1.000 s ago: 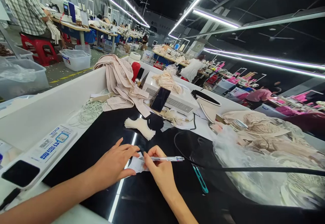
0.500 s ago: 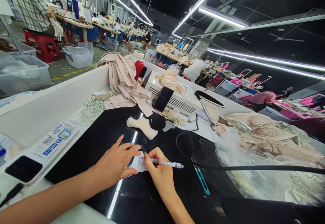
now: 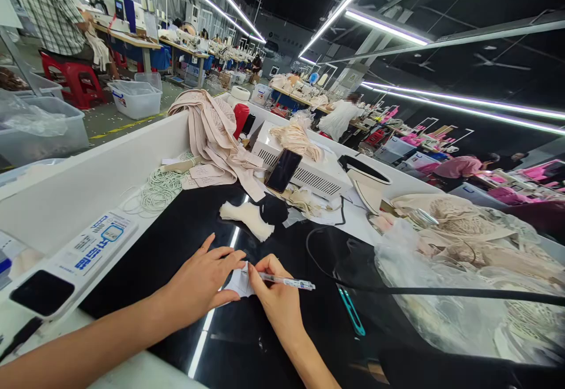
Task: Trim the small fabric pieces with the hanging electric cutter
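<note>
A small white piece of paper (image 3: pixel 241 283) lies on the glossy black work surface (image 3: pixel 145 265) between my hands. My left hand (image 3: pixel 203 274) rests flat with fingers stretched, its fingertips and thumb pressing the paper's left side. In my right hand (image 3: pixel 277 295) is a pen (image 3: pixel 286 282) with a clear barrel, gripped near its tip, which my fingers partly hide over the paper's right edge. Just beyond the hands sits a cream, curved fabric piece (image 3: pixel 247 219). Teal thread snips (image 3: pixel 351 311) lie to the right of my right hand.
A black cable (image 3: pixel 424 291) crosses the right side, beside plastic bags and beige lace pieces (image 3: pixel 468 218). A phone (image 3: pixel 283 171) leans on a white box. Pale green cord (image 3: pixel 161 192) and beige fabric strips (image 3: pixel 212 136) lie at the back left. A white device (image 3: pixel 73 265) sits left.
My right hand and the pen have shifted slightly to the left over the paper. My left hand stays in place.
</note>
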Motion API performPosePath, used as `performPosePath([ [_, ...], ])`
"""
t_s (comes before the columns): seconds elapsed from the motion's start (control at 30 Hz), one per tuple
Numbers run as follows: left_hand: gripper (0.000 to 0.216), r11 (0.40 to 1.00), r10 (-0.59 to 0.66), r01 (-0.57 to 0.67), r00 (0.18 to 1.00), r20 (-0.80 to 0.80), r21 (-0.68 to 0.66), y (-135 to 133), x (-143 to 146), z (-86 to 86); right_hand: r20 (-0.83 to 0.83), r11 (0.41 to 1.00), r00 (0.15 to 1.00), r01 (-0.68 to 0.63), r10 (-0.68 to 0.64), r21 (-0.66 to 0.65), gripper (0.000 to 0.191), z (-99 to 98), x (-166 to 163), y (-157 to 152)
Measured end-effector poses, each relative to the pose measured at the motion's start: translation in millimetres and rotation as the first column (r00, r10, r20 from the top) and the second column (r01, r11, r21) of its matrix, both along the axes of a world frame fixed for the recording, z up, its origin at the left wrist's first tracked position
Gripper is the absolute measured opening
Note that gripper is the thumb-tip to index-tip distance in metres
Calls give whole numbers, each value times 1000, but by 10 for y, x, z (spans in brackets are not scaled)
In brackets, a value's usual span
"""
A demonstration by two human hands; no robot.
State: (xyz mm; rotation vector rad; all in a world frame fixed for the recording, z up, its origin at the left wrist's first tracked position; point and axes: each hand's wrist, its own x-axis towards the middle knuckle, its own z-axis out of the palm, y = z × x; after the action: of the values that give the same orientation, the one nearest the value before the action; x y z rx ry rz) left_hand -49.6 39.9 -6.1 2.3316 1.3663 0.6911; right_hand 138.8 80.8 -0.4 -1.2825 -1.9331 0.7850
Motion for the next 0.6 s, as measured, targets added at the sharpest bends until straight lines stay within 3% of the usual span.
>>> performPosePath([
  [0.23,51,997,21,-21,1000,-5,74,-8,8,-65,-20,1000,1000,11,-10,12,29,-9,1,-5],
  [0.6,52,998,19,-18,1000,-3,53,-7,3,-42,-74,1000,997,-5,3,-30,30,12,-16,-19],
])
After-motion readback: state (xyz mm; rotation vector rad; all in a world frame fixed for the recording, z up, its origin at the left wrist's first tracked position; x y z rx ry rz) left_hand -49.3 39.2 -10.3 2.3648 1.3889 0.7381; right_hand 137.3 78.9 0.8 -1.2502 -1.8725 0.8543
